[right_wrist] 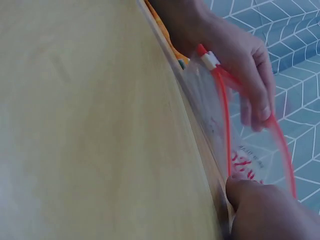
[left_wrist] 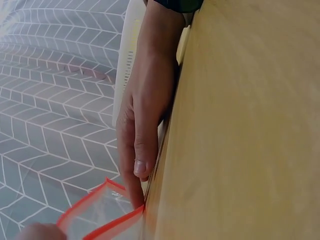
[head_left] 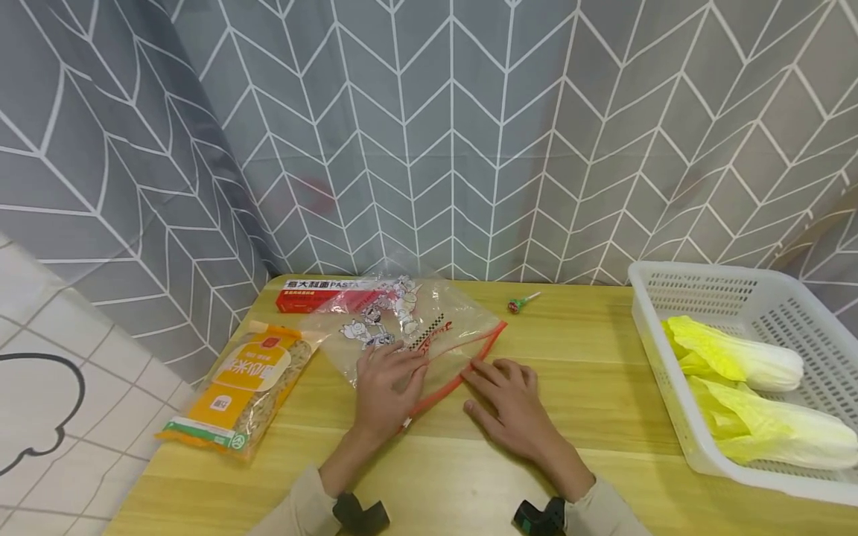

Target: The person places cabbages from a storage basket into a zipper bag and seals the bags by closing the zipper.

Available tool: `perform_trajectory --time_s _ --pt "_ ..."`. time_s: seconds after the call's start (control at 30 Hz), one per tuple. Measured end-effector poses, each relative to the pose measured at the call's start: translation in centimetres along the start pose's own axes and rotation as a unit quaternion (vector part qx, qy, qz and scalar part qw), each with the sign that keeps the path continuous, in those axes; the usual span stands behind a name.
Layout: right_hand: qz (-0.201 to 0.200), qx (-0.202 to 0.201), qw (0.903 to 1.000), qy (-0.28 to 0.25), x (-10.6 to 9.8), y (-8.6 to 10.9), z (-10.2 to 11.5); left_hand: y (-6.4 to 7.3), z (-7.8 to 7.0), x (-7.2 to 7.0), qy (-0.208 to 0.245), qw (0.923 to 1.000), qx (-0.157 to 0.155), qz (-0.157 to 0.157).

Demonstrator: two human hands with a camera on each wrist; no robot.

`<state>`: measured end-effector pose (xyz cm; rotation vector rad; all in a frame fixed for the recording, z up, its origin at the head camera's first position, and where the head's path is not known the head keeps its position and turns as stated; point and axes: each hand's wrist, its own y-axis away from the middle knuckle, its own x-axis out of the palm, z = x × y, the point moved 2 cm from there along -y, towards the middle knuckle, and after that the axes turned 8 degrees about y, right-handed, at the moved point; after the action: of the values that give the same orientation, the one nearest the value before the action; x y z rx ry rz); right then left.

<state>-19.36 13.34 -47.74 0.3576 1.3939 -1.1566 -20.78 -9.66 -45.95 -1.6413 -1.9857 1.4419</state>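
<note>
A clear slider zip bag (head_left: 445, 331) with red rims and printed cartoon figures lies on the table, its mouth toward me. Its rims stand apart in both wrist views. My left hand (head_left: 389, 383) pinches the upper rim between thumb and fingers, lifting it off the lower one. With a straight index finger, my right hand (head_left: 512, 409) presses the lower rim near the tabletop; its thumb lies apart from the bag. The white slider (right_wrist: 210, 60) sits at one end of the red rim, by the left wrist. No contents show inside the bag.
On the left lies an orange food packet (head_left: 244, 383). A red pasta box (head_left: 304, 299) is partly behind the bag. Farther back is a lollipop (head_left: 521, 302). At right, a white plastic basket (head_left: 646, 357) holds two cabbages (head_left: 771, 428). A patterned curtain (head_left: 469, 149) hangs behind.
</note>
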Motion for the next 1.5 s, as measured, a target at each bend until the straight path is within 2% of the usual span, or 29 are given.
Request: perform_trajectory --time_s 0.07,0.13,0.23,0.3,0.37,0.43,0.53,0.63,0.73,0.97,1.13,1.33,1.5 --pt "-0.006 0.004 1.0000 -0.001 0.0 0.1 -0.1 0.0 0.0 -0.1 0.023 0.9994 -0.006 -0.026" --pt "-0.009 0.007 0.9999 0.000 0.1 0.1 -0.1 0.0 0.1 -0.2 0.051 0.9975 -0.027 -0.040" --pt "-0.010 0.013 0.9998 0.007 0.1 0.1 -0.3 0.2 0.3 -0.1 0.080 0.9932 -0.079 -0.029" --pt "-0.012 0.016 0.9997 0.012 0.2 0.1 -0.3 0.4 0.6 0.1 0.082 0.9891 -0.122 -0.001" --pt "-0.013 0.020 0.9996 0.016 0.2 0.0 -0.3 0.6 0.8 0.3 0.065 0.9841 -0.159 0.046" --pt "-0.014 0.026 0.9994 0.018 0.1 0.0 -0.3 0.8 0.9 0.4 0.046 0.9774 -0.182 0.098" --pt "-0.014 0.036 0.9990 0.020 0.1 0.0 -0.4 0.9 0.9 0.4 0.028 0.9685 -0.191 0.158" --pt "-0.013 0.047 0.9986 0.019 0.0 0.0 -0.5 0.9 0.8 0.4 0.031 0.9634 -0.195 0.182" --pt "-0.011 0.054 0.9983 0.019 0.0 0.1 -0.6 0.8 0.7 0.4 0.045 0.9631 -0.199 0.176" --pt "-0.014 0.057 0.9982 0.011 -0.1 0.0 -0.5 0.7 0.7 0.2 0.091 0.9664 -0.218 0.100" --pt "-0.011 0.055 0.9984 -0.004 -0.1 -0.4 -0.2 0.7 0.8 -0.2 0.111 0.9666 -0.222 0.066" --pt "-0.001 0.069 0.9966 -0.045 -0.9 -0.8 -0.5 0.6 0.9 -0.1 0.122 0.9633 -0.231 0.062" --pt "0.022 0.060 0.9966 -0.051 -3.5 -1.0 -0.9 0.6 0.9 0.1 0.128 0.9640 -0.225 0.063"
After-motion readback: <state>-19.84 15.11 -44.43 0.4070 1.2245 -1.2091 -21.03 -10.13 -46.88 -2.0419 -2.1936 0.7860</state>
